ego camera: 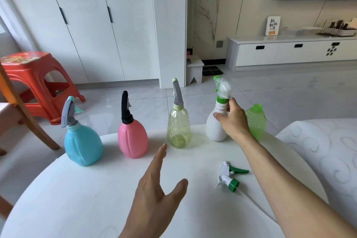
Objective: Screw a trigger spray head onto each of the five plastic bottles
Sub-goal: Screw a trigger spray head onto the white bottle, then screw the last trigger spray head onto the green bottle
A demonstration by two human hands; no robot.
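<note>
Four bottles along the far edge of the round white table [96, 208] already carry spray heads: a blue plastic bottle [83, 145], a pink one [133, 139], a clear yellow-green one [178, 129] and an opaque white bottle [215, 123]. The right hand [232, 120] wraps its fingers round the white bottle's shoulder, just under the green collar of its clear trigger head [222, 91]. The left hand [154, 189] hovers flat above the table, fingers straight, holding nothing. Behind the right wrist stands an uncapped green ribbed bottle [256, 120]; the loose white-and-green trigger head [229, 177] lies nearer. A sound finish would be a firm check of this collar, then seating the last head squarely before turning.
</note>
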